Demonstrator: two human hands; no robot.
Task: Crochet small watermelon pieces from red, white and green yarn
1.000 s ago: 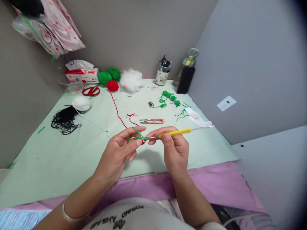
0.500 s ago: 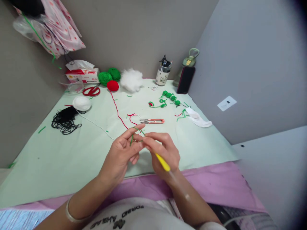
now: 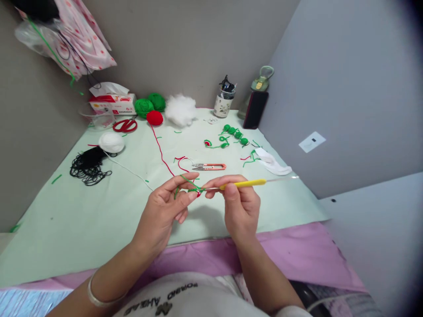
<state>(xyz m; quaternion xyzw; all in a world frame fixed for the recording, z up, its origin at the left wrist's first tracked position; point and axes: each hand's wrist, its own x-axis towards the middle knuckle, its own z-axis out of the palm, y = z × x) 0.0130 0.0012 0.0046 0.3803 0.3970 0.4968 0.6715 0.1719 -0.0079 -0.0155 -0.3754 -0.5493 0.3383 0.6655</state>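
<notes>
My left hand (image 3: 170, 204) pinches a small crochet piece (image 3: 198, 192) in green, white and red between thumb and fingers. Green yarn (image 3: 189, 180) runs over its raised index finger. In my right hand (image 3: 243, 204) is a crochet hook (image 3: 247, 183) with a yellow handle, held nearly level and pointing left. The hook's thin metal shaft reaches the edge of the crochet piece; its tip is hidden there. Just beyond my hands lie thread snips (image 3: 211, 167) with orange handles. Red yarn (image 3: 161, 152) and white yarn (image 3: 128, 168) trail toward my left hand.
At the back are green yarn balls (image 3: 144, 108), a red ball (image 3: 154, 117), white stuffing (image 3: 180, 110), a pen jar (image 3: 224, 101) and a phone (image 3: 255, 110). Red scissors (image 3: 125, 126), a white ball (image 3: 111, 142) and black yarn (image 3: 89, 165) lie left. Small green crochet pieces (image 3: 238, 134) lie right.
My right hand has moved right and turned, bringing the hook from a slant toward me to nearly level. The crochet piece now shows between my hands. My left hand has shifted slightly left.
</notes>
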